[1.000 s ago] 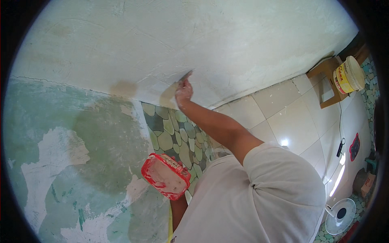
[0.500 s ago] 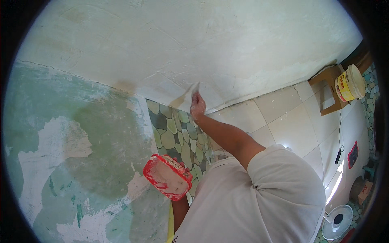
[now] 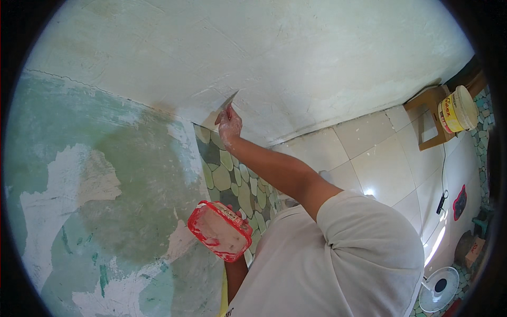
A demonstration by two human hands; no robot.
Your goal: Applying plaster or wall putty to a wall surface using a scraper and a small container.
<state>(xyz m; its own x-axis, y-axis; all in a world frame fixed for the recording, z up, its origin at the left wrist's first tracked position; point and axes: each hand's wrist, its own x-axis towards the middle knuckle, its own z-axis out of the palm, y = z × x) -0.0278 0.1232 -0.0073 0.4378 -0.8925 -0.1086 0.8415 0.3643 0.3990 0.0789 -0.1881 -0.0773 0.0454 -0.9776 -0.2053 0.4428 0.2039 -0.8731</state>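
My right hand (image 3: 229, 127) grips a putty knife (image 3: 229, 99), its blade at the lower part of the white wall (image 3: 264, 47), where rough smears of filler show. My left hand (image 3: 238, 212), mostly hidden behind a red plastic container (image 3: 216, 232), holds it from behind and below; pale, creamy paste lies inside and is smeared on its rim. To the left is a green wall (image 3: 127, 174) with irregular white patches, meeting the white wall along a cracked line. Green pebble-patterned tiles (image 3: 227, 174) show between my arms.
Cream floor tiles (image 3: 380, 164) lie to the right. A brown stool (image 3: 430, 142) bears a yellow-and-white bucket (image 3: 458, 108) near the wall. A cable with a black plug (image 3: 441, 205), a dark red-edged object (image 3: 459, 201) and a white fan (image 3: 438, 289) lie along the right side.
My right hand and knife dipped down and right, then moved left and slightly up along the white wall. The container in my left hand has stayed almost in place.
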